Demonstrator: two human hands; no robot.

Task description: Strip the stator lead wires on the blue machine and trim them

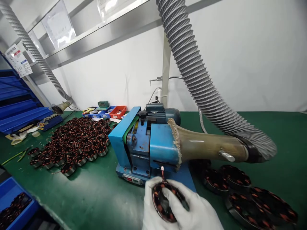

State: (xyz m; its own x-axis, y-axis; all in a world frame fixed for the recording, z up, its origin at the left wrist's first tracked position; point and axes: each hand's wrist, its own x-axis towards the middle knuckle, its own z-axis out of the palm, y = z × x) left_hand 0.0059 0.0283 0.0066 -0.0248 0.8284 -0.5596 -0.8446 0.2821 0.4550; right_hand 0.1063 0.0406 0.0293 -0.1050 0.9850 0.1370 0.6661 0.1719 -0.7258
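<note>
At the bottom centre of the frame I hold a round stator [165, 201] wound with copper coils, its wire leads [162, 172] sticking up toward the slot in the front of the blue machine [144, 147]. My left hand [150, 207], in a white glove, wraps the stator's left rim with fingers curled around it; my right hand [194, 209], also gloved, lies over its right side with the thumb pressed across the face. Both hands are closed on the part and touch each other beneath it.

The stator sits just in front of the machine's base, near the lower edge of the picture. A yellowed funnel [206, 145] joins the machine's right side to a grey ribbed hose [192, 64] that climbs to the top of the frame, crossing above the room to my right. Below it, at lower right, several finished stators [242, 195] lie on the green table mat [96, 188]. Bare mat lies open to the left of my hands, up to the heap of stators [76, 140] at centre left. A blue bin [14, 204] holding more fills the lower left corner. Papers hang at upper left [19, 60]; their writing is too small to read.
</note>
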